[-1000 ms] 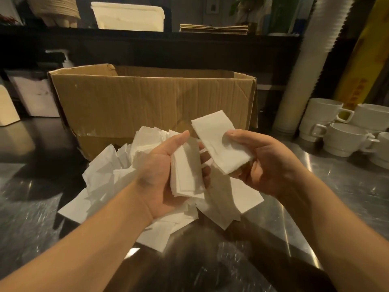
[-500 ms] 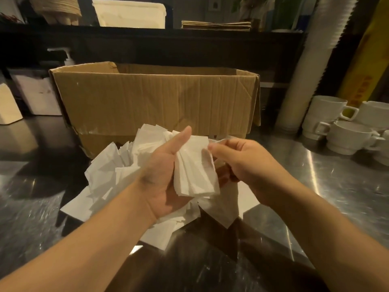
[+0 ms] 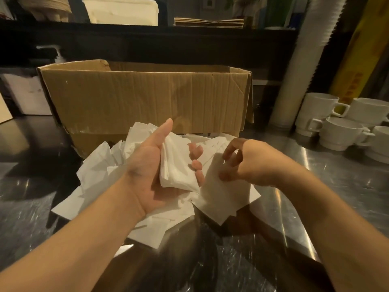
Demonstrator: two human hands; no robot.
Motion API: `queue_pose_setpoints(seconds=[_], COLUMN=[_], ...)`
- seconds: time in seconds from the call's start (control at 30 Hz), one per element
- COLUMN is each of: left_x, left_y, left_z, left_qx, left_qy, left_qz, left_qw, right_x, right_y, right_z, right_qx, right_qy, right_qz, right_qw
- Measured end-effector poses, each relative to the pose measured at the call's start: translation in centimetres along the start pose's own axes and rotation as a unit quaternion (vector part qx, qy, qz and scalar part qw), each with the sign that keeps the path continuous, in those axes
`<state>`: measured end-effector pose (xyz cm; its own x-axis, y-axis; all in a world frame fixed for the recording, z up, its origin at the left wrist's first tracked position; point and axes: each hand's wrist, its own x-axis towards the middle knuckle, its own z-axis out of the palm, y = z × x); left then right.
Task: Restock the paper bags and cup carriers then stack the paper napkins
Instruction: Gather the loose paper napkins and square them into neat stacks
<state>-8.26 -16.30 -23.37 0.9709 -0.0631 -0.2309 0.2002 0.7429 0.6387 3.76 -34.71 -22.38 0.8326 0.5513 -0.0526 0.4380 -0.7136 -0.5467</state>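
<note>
Steel bench (image 3: 336,186) carries a cardboard box (image 3: 147,98), loose white napkins (image 3: 221,199) and stacked mugs (image 3: 336,131) at right

Both bare forearms reach in from the lower corners toward the centre of the frame. The left hand (image 3: 155,165) is turned palm up, thumb pointing upward, fingers curled round a stack of napkins (image 3: 175,165). The right hand (image 3: 246,163), just right of centre, faces palm down with fingers loosely bent and spread.
</note>
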Motion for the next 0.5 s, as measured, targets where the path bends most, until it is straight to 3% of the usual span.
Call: queue_pose_setpoints(seconds=[0.37, 0.5], left_x=[0.0, 0.0], left_y=[-0.1, -0.1], left_z=[0.0, 0.1], left_qx=[0.018, 0.025], left_qy=[0.005, 0.012], left_qz=[-0.005, 0.001], left_qw=[1.000, 1.000], right_x=[-1.2, -1.3], right_y=[-0.2, -0.5], right_z=[-0.3, -0.4], right_qx=[-0.088, -0.110], right_qy=[-0.130, -0.125], right_qz=[-0.061, -0.066], right_qw=[0.986, 0.984])
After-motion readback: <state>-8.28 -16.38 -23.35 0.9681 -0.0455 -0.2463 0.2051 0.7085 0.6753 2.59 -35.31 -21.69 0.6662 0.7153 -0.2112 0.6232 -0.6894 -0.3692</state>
